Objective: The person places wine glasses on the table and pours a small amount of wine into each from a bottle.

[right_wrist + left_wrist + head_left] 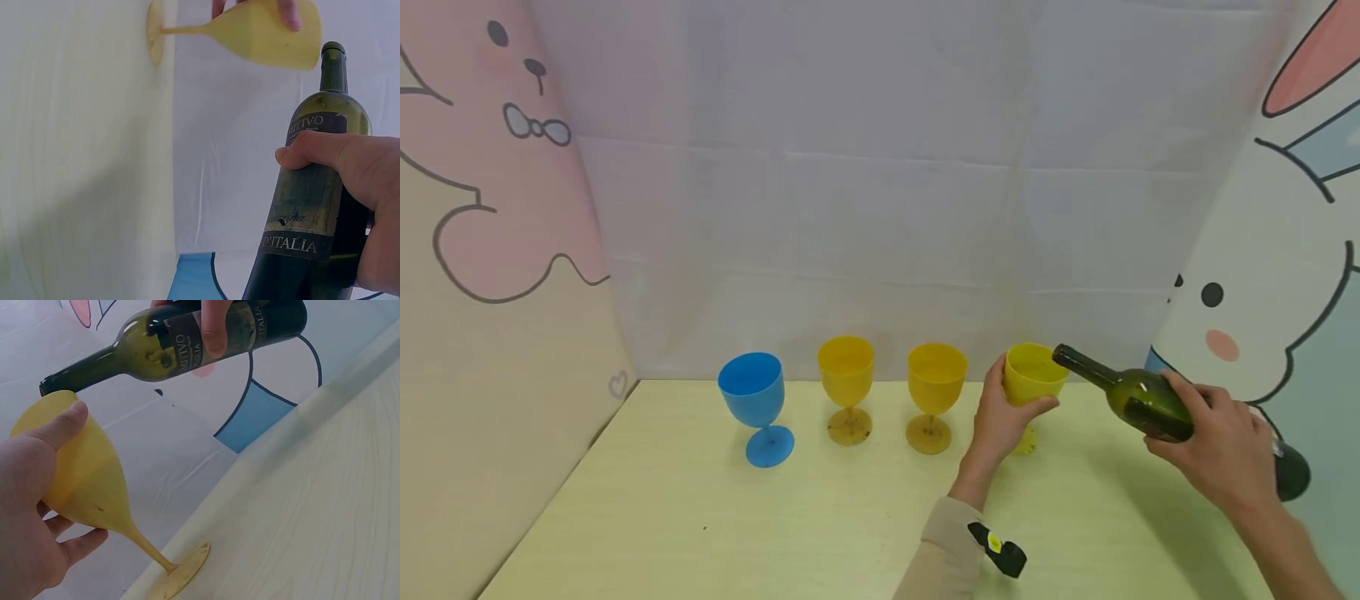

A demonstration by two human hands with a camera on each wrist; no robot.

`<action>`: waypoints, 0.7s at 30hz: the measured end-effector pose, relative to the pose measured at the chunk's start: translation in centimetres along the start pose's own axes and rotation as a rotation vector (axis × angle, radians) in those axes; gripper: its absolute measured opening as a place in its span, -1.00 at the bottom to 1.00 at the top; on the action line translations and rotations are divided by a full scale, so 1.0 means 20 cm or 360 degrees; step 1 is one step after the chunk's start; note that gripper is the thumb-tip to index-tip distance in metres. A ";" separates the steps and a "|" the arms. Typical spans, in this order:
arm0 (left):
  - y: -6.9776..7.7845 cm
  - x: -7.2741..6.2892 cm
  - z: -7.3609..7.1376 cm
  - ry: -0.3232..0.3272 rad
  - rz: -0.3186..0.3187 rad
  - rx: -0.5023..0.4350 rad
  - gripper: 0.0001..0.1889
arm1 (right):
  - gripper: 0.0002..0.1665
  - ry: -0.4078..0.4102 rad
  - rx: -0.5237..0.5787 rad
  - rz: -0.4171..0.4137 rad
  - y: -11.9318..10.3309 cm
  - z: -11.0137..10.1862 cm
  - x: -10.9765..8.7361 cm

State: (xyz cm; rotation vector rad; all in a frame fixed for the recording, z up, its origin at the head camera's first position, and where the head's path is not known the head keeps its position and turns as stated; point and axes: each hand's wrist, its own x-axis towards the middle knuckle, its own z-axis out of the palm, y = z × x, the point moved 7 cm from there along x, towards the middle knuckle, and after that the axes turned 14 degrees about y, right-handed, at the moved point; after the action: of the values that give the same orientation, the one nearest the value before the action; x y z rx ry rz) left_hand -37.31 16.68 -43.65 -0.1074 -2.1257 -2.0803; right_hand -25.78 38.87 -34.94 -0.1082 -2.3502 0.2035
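Observation:
My left hand (1002, 417) grips the bowl of a yellow-green goblet (1037, 371), its thumb across the near side and fingers round the back. The goblet's foot (187, 569) is at the tabletop in the left wrist view. In my right hand (1217, 442) is a dark green wine bottle (1138, 400), held round its labelled body. The bottle is tilted, neck pointing left and slightly higher than its base. Its mouth (53, 386) lies right at the goblet's rim in the left wrist view. The thumb (306, 150) of my right hand presses on the label.
Left of my hands, two orange-yellow goblets (937, 383) (846, 375) and a blue goblet (752, 400) stand upright in a row on the pale wooden table (715, 550). A white cloth wall (880, 208) rises behind, with cartoon-printed panels at both sides.

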 end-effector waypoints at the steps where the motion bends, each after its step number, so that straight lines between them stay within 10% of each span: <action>1: 0.00 0.00 0.00 0.0001 0.0007 0.0011 -0.04 | 0.26 0.0013 0.0020 0.0007 -0.02 0.00 0.00; 21: 0.01 -0.01 0.00 0.0022 0.0039 -0.0001 -0.03 | 0.16 0.0155 0.0393 0.0296 -0.24 0.00 0.01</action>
State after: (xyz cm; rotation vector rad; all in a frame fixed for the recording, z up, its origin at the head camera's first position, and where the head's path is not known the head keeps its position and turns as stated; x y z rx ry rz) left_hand -37.12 16.63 -43.46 -0.1180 -2.1052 -2.0621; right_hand -26.05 34.26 -33.97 -0.2114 -2.1987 0.5641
